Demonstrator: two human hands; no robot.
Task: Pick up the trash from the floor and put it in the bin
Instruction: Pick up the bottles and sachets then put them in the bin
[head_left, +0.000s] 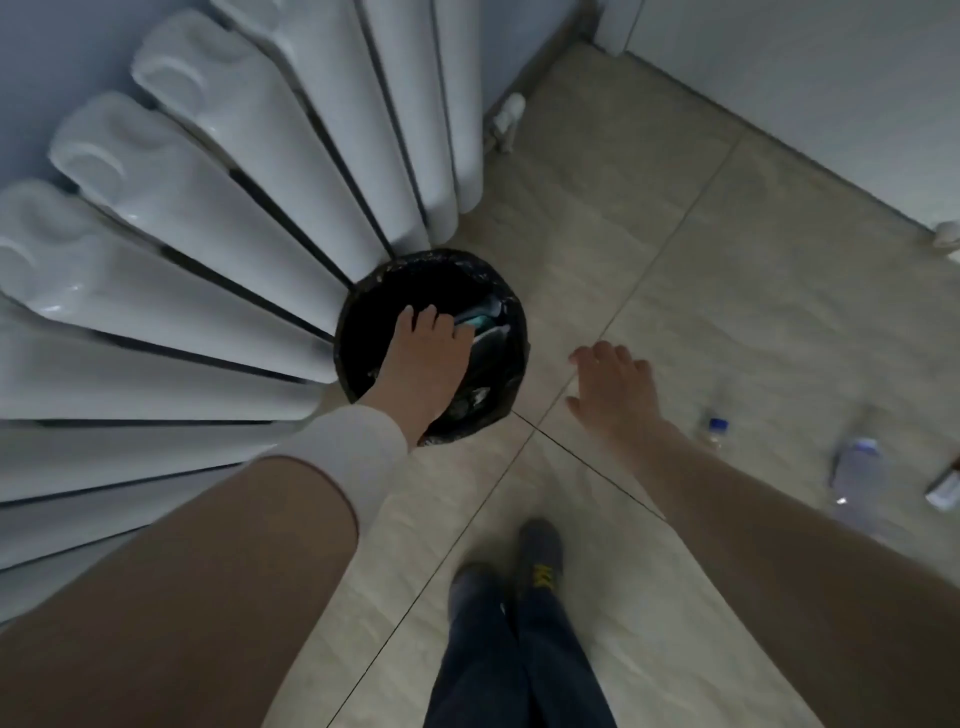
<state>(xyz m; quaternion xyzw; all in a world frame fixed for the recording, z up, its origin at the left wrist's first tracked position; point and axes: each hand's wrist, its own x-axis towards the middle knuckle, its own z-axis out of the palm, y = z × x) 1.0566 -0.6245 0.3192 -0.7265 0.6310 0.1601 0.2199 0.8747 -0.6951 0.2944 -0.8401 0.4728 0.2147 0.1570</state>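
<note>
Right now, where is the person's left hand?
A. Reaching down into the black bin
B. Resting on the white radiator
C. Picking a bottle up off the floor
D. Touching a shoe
A: the left hand is down inside the black bin, over the trash already in there, while the right hand hangs open above the bare floor tiles.
</note>
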